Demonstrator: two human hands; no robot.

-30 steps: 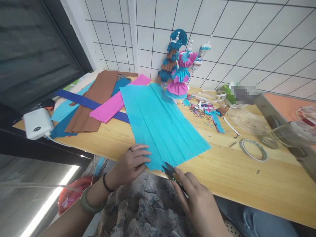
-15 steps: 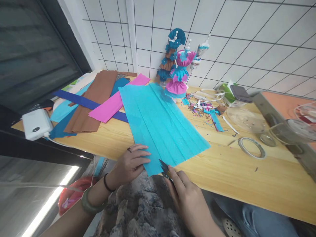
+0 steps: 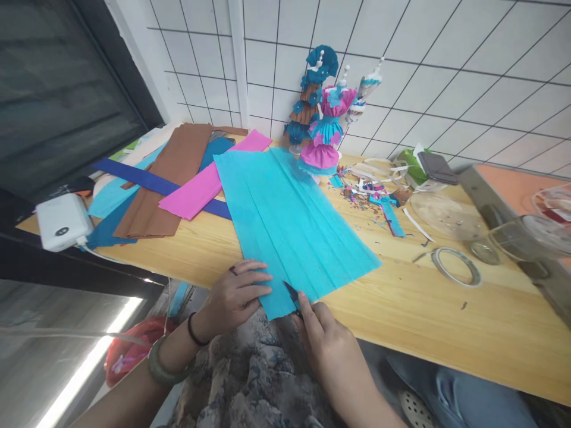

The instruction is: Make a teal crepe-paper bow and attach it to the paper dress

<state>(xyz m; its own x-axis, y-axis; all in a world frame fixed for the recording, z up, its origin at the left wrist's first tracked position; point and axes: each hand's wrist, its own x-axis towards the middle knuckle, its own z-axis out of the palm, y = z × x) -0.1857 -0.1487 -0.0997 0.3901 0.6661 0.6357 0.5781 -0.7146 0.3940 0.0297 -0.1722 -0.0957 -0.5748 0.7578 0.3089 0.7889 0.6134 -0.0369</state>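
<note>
A large sheet of turquoise crepe paper point(image 3: 289, 220) lies on the wooden table, its near corner reaching the front edge. My left hand point(image 3: 241, 291) rests with fingers stretched out on the sheet's near left edge. In my right hand point(image 3: 328, 333) is a pair of scissors point(image 3: 291, 292), held at the sheet's near edge. One dark blade shows on top of the paper; the other blade and most of the handles are hidden by the paper and my fingers.
Folded brown point(image 3: 167, 184), pink point(image 3: 200, 193) and blue paper strips lie left, beside a white power bank point(image 3: 63, 222). Decorated paper towers point(image 3: 321, 128) stand against the tiled wall. Paper scraps point(image 3: 372, 193), a tape roll point(image 3: 455, 266) and an orange-topped box point(image 3: 508, 190) are right.
The scissors in my right hand have moved slightly forward and left into the sheet, and their blades have come closer together. My left hand stays in place.
</note>
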